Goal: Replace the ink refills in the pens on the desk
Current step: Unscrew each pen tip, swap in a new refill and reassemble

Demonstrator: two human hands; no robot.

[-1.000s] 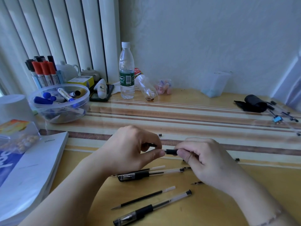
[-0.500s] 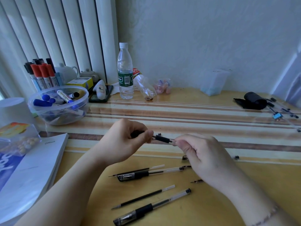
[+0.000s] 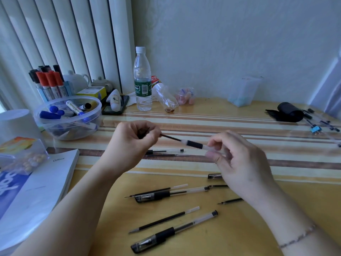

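Now your left hand pinches the dark refill half out of the pen barrel, which your right hand holds by its fingertips, raised between both hands. Pull crooked and that thin refill could bend; a loose grip drops the barrel among the pens below your wrists.

Both bare forearms reach in from the lower edge and meet above the desk. The left hand is curled into a loose fist, knuckles up, thumb and forefinger pinched together on a thin dark refill. The right hand is raised at about the same height, palm turned leftward, thumb and forefinger tips pinched on the clear pen barrel, the other fingers loosely bent below. A thin bracelet circles the right wrist.
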